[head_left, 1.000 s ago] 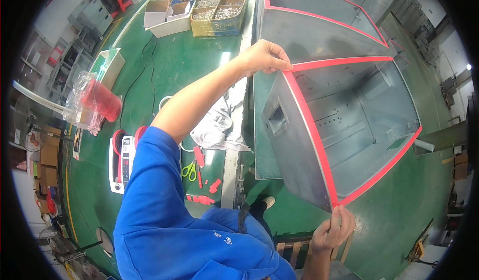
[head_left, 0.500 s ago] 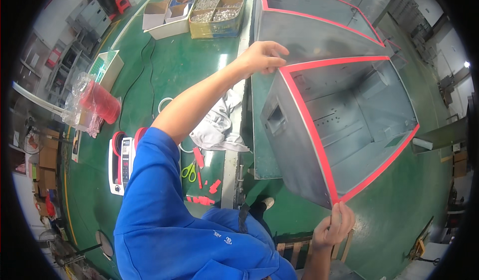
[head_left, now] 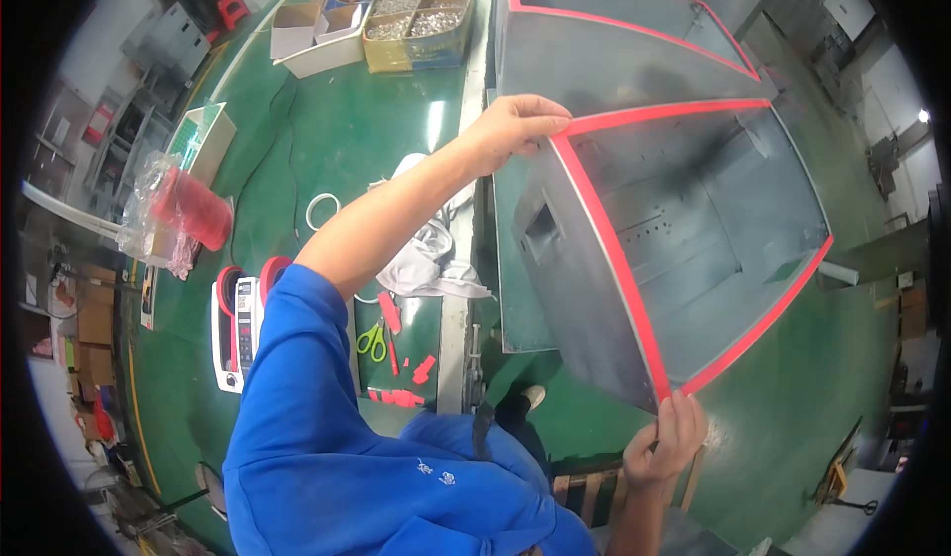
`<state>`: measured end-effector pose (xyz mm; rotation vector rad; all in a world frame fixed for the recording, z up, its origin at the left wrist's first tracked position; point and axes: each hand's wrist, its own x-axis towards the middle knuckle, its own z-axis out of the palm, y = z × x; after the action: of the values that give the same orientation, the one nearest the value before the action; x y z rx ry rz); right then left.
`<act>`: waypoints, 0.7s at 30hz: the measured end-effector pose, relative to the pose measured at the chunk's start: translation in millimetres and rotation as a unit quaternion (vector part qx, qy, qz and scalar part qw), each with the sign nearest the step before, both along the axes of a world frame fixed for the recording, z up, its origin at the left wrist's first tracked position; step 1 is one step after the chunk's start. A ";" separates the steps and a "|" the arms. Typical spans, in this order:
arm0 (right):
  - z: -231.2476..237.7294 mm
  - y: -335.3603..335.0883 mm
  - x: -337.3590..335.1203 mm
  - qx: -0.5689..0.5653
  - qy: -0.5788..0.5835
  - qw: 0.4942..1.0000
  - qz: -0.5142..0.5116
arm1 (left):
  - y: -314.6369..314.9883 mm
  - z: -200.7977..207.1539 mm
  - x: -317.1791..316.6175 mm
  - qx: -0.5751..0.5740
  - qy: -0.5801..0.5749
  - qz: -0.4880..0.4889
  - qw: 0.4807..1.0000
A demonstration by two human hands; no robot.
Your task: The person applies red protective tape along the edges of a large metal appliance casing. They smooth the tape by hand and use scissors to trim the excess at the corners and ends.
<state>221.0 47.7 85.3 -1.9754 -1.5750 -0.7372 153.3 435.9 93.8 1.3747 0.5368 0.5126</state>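
red strips are running along the rim of a grey metal box, which is standing to the person's right, just beyond the edge of a green tabletop, its open side facing up. the left hand is reaching across to the box's far left corner. half a second ago its fingers were lifting and spreading a little above that corner; now they are lying closer together, the fingertips coming down onto the red strip there. whether they are pinching it or only pressing, i cannot tell. the right hand is staying at the near corner, fingers bent and bunching, their tips touching the strip; i cannot tell if they are gripping it. the whole view is shifting slightly, so the box and the tabletop things are now sitting a little further left. a second grey box with a red rim is standing behind the first. on the tabletop, green-handled scissors are lying near red scraps, a white cloth is bunching near the edge, and a white machine is standing beside the left sleeve.
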 end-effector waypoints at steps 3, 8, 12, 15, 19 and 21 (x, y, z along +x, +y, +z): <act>-0.6 -3.1 9.5 -0.013 -0.007 1.000 0.025 | -2.0 -2.6 0.6 -0.014 -0.013 0.018 1.000; -5.9 -7.8 34.7 -0.009 0.015 0.992 0.124 | -7.0 -8.1 2.2 -0.007 -0.033 0.043 0.999; -0.9 -6.9 62.1 -0.003 0.017 0.969 0.248 | -16.6 -9.1 4.4 -0.004 -0.035 0.100 0.994; 12.5 7.7 91.6 -0.049 0.019 0.916 0.398 | -24.1 -13.8 11.4 -0.006 -0.050 0.158 0.986; 43.5 33.1 139.0 -0.111 0.019 0.829 0.548 | -44.8 -13.3 0.1 -0.011 -0.061 0.253 0.965; 53.1 40.2 161.4 -0.119 0.024 0.805 0.580 | -66.5 -16.8 -0.8 -0.014 -0.074 0.329 0.941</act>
<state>382.4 87.9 138.4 -0.7617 -2.4411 0.0368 152.6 369.5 77.0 1.0965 0.8802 1.1351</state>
